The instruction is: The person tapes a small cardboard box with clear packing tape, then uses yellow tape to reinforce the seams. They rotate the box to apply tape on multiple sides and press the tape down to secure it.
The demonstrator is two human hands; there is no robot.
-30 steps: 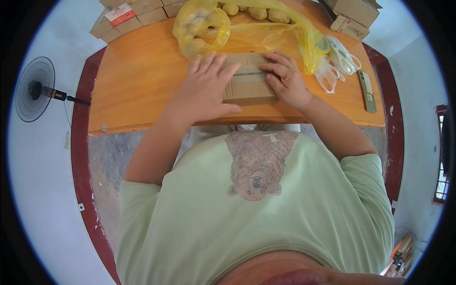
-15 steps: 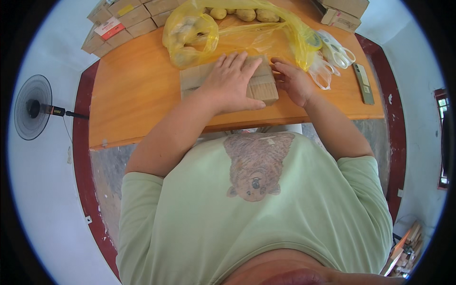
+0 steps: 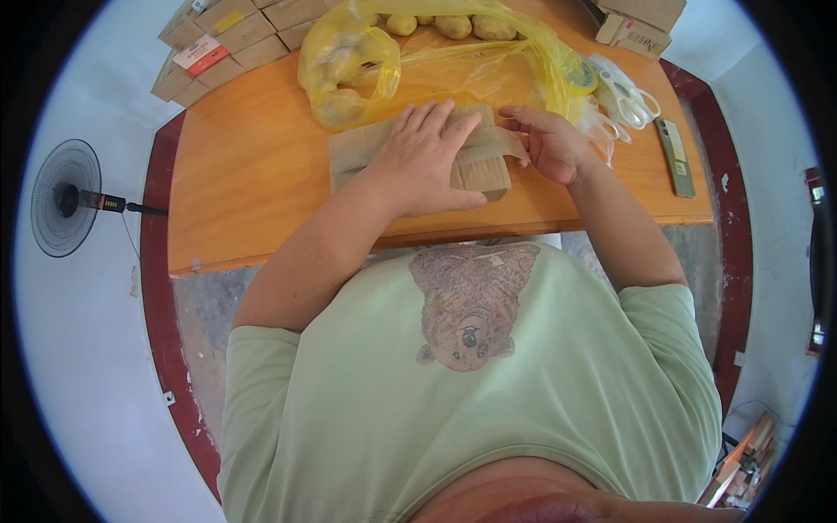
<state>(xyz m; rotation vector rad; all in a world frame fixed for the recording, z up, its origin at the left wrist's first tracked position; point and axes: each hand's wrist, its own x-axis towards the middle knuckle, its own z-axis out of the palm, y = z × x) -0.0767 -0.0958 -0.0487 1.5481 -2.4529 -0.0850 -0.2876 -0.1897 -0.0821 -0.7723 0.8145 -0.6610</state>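
Note:
A small brown cardboard box (image 3: 485, 180) lies flat on the wooden table in front of me. My left hand (image 3: 423, 161) rests on its top, palm down, with the fingers spread and the thumb toward the near right corner. At the box's right end, a strip of translucent tape (image 3: 504, 148) stands up off the cardboard. My right hand (image 3: 551, 146) has the loose end of that strip at its fingertips, fingers curled; the exact grip is partly hidden.
Behind the box spreads a yellow plastic bag (image 3: 349, 65) with several potatoes (image 3: 453, 27). White-handled scissors (image 3: 629, 100) and a slim grey-green object (image 3: 676, 161) lie to the right. Cardboard boxes (image 3: 261, 52) are stacked at the back left, others (image 3: 634, 35) at the back right. A fan (image 3: 66, 199) stands left.
The tape strip at the box's right end has come up off the cardboard toward my right hand. My left hand has stayed on the box. The view has shifted slightly.

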